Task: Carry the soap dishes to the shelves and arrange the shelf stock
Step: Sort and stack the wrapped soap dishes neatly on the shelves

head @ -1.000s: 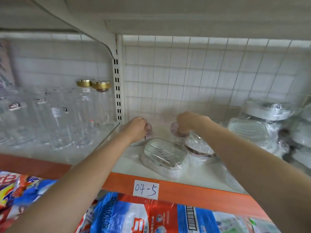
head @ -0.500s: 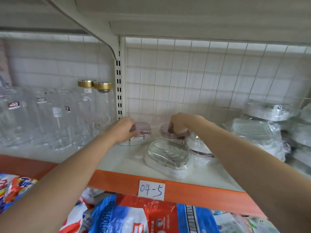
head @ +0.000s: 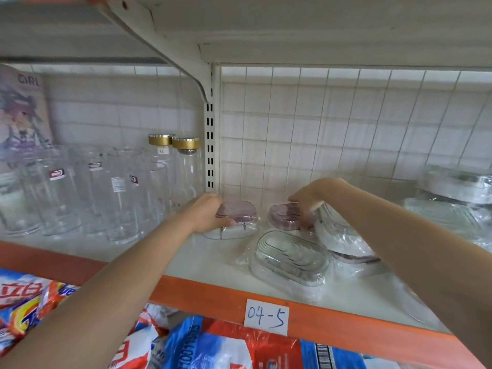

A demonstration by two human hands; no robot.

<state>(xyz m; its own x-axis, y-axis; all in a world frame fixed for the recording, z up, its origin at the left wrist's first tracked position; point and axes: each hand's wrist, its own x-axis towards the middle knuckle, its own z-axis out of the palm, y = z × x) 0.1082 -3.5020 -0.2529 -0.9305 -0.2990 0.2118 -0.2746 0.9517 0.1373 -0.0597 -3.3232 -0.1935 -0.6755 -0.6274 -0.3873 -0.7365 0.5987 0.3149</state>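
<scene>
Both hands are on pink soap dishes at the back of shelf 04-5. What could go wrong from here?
1. The left hand grips its pink dish close to the glass jars; a sideways move might knock one.
2. The right hand holds its dish against crinkly wrapped dishes; the wrap could snag or slip.
3. The clear dish lies near the shelf edge and could get nudged off.

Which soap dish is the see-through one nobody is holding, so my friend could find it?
Find the orange shelf edge with the paper tag 04-5. Just above that tag, near the front of the shelf, lies the clear soap dish in a plastic wrapper. Unlike the two pink-lidded dishes behind it, it is colourless with oval ridges on top, and neither hand touches it.
</scene>
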